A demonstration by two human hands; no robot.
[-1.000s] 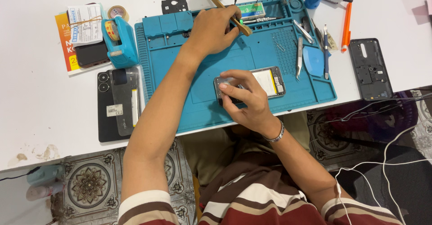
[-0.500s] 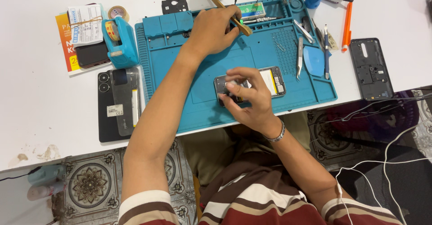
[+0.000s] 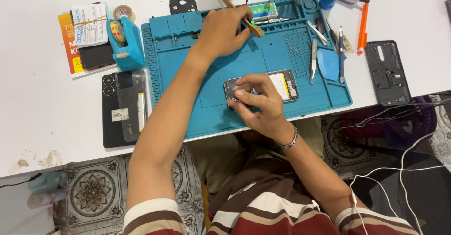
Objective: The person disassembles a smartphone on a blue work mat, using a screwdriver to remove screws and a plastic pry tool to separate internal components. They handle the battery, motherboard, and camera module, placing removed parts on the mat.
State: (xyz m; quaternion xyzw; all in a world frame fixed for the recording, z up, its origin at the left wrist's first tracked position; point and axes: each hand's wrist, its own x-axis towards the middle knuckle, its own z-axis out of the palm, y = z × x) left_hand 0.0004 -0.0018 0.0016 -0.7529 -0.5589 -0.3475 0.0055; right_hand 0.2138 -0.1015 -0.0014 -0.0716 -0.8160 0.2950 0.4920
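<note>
The opened smartphone with its back removed and yellow-white battery showing lies flat in the middle of the blue silicone repair mat, which sits on the white desk. My right hand covers the phone's left end, fingers curled down onto it, thumb and forefinger pinched close over something too small to make out — so the grip is closed, though on what exactly I cannot tell. A second ago those fingers lay flatter across the same end; now they are bunched up and raised a little, while the phone itself has not shifted on the mat. To me that reads as fine work at one spot rather than moving the phone about.

My left hand rests at the far edge of the mat, its grip closed around a slim wooden-handled tool that sticks out on both sides of the fist. It has stayed where it was, the tool idle and well apart from the phone.

Around the work: metal tweezers and a blue plastic pick lie just right of the phone, an orange pen beyond them, and a grey phone back cover off the mat on the right. On the left sit a blue tape dispenser and a black smartphone lying face down.
</note>
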